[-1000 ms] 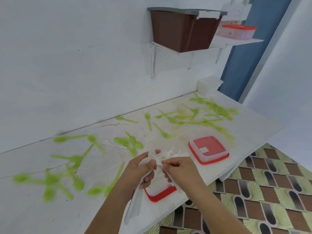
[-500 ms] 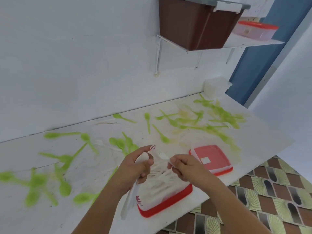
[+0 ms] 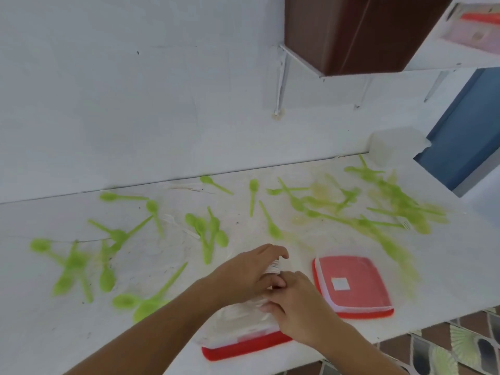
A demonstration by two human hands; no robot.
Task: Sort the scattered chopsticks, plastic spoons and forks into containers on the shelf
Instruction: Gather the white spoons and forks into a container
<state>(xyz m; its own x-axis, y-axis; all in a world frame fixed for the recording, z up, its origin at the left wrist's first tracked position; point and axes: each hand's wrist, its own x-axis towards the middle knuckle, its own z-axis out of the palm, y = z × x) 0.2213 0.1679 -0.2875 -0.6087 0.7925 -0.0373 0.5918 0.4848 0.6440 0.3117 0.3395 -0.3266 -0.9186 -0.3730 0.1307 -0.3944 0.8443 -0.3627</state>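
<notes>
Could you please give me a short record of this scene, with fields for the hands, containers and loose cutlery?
Left hand: holds white forks over the open container
Right hand: against the left hand, hold unclear
Open container: red base, front edge of table
Closed container: red lid, right of it
Green spoons: scattered across the table

I note an open container (image 3: 243,345) at the near edge of the table (image 3: 460,266), directly under both hands. The left hand (image 3: 249,272) is behind, holding a bundle of forks (image 3: 274,266). The right hand (image 3: 300,307) is in front, and the two touch. A lidded container (image 3: 354,282) sits just right of the open one. Spoons (image 3: 208,234) lie scattered behind both, across the table. A tub (image 3: 392,147) stands at the far right corner against the wall. Above it, a shelf (image 3: 446,60) carries a bin (image 3: 351,31).
</notes>
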